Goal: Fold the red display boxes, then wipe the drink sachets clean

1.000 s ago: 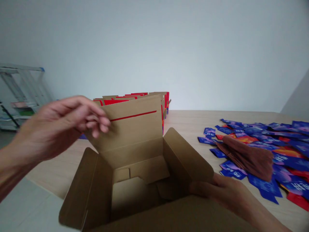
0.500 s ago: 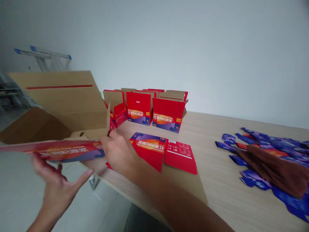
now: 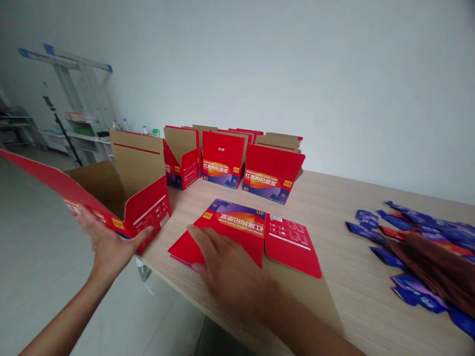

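A red cardboard box (image 3: 150, 207) with its top flaps up stands at the table's left edge. My left hand (image 3: 107, 242) grips its near lower corner, thumb on the printed end and fingers against the long side. Flattened red cartons (image 3: 289, 242) lie on the table in front of me, their purple and orange print upside down to me. Over their left part is my right hand (image 3: 230, 267), fingers stretched out and thumb apart, holding nothing; whether the fingertips touch the cardboard I cannot tell.
Several open red boxes (image 3: 265, 170) stand in rows along the wall. On the table's right lie blue and purple sachets (image 3: 419, 291) with a brown cloth-like item (image 3: 438, 262) on them. Beyond the left edge are the floor, a ladder (image 3: 70, 79) and shelves.
The box has turned upright and its folded end now faces me. My right hand has left it and moved right, over the flat cartons. My left hand has closed on the box.
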A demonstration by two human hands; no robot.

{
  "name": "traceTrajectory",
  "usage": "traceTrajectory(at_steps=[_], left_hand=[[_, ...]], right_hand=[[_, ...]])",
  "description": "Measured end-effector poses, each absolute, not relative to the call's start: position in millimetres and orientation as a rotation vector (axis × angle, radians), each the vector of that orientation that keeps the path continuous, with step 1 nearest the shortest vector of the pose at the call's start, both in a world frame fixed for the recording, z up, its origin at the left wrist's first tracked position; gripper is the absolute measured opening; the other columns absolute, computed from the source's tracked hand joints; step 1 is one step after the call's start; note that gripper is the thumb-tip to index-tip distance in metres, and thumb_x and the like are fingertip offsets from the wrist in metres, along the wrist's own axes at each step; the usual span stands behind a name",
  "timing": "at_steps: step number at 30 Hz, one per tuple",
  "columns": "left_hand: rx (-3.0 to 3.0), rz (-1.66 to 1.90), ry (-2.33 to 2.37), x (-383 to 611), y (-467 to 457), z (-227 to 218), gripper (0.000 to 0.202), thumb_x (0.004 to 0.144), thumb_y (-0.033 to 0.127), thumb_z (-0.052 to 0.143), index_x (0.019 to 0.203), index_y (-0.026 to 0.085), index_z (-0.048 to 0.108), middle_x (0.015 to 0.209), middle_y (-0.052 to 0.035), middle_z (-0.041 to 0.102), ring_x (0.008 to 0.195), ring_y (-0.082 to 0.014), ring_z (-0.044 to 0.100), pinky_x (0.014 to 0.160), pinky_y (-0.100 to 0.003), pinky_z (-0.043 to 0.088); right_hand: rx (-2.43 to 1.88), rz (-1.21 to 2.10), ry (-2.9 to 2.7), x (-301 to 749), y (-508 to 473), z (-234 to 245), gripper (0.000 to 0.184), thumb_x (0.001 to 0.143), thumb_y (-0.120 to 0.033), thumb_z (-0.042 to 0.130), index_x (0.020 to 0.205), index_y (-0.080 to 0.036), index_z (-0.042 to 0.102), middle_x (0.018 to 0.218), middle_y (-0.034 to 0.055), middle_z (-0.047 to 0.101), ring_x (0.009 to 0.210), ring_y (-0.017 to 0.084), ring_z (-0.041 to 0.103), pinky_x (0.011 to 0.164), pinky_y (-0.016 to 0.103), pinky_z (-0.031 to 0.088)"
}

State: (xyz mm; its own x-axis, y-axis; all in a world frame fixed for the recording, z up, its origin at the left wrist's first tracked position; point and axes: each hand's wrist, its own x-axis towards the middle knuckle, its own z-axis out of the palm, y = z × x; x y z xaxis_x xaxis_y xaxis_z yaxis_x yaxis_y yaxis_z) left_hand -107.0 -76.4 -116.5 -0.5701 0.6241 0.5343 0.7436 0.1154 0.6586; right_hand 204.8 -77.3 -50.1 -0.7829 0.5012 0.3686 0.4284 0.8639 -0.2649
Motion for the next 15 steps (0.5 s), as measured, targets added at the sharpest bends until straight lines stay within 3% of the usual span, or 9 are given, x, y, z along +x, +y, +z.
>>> traceTrajectory(at_steps=[3, 7, 10, 13, 15], left_hand=[[-1.382, -1.484, -2.31, -121, -58, -100, 0.169, 0.056, 0.056, 0.089, 0.166, -0.01, -0.02, 0.178, -0.0354, -0.022, 0.17, -0.0454, -0.02, 0.138, -0.052, -0.007], [-1.394, -1.476, -2.321, -134, -32, -89, 0.159, 0.069, 0.049, 0.09, 0.167, -0.009, -0.021, 0.178, -0.0351, -0.024, 0.171, -0.0436, -0.018, 0.14, -0.051, -0.005], [-1.484, -1.444, -2.307, -136, -14, -85, 0.151, 0.08, 0.046, 0.088, 0.166, -0.009, -0.024, 0.178, -0.0349, -0.021, 0.171, -0.0418, -0.014, 0.141, -0.046, -0.002], [-1.521, -1.438, -2.313, -138, 0, -81, 0.153, 0.08, 0.047, 0.091, 0.165, -0.009, -0.023, 0.179, -0.0353, -0.018, 0.172, -0.0416, -0.008, 0.141, -0.044, 0.002], [-1.528, -1.435, -2.324, -141, 10, -81, 0.155, 0.079, 0.05, 0.092, 0.166, -0.009, -0.023, 0.179, -0.0355, -0.017, 0.172, -0.0427, -0.006, 0.141, -0.046, 0.004]], right_hand=[[-0.863, 0.146, -2.451, 273, -77, -58, 0.053, 0.11, -0.02, 0.053, 0.162, -0.014, 0.044, 0.156, 0.0238, 0.064, 0.141, 0.037, 0.067, 0.112, 0.057, 0.061], [-1.119, 0.143, -2.18, 368, -74, -71, 0.046, 0.112, -0.036, 0.052, 0.155, -0.02, 0.05, 0.141, 0.0187, 0.076, 0.124, 0.032, 0.079, 0.102, 0.052, 0.068], [-1.334, 0.137, -2.01, 429, -70, -87, 0.048, 0.108, -0.051, 0.059, 0.145, -0.021, 0.06, 0.132, 0.0177, 0.08, 0.117, 0.034, 0.081, 0.106, 0.055, 0.066], [-1.461, 0.197, -1.903, 468, -73, -104, 0.054, 0.101, -0.067, 0.064, 0.129, -0.022, 0.07, 0.125, 0.0185, 0.082, 0.108, 0.038, 0.084, 0.093, 0.054, 0.071], [-1.496, 0.254, -1.909, 479, -81, -112, 0.055, 0.099, -0.07, 0.065, 0.126, -0.023, 0.073, 0.124, 0.0187, 0.082, 0.107, 0.037, 0.084, 0.089, 0.051, 0.072]])
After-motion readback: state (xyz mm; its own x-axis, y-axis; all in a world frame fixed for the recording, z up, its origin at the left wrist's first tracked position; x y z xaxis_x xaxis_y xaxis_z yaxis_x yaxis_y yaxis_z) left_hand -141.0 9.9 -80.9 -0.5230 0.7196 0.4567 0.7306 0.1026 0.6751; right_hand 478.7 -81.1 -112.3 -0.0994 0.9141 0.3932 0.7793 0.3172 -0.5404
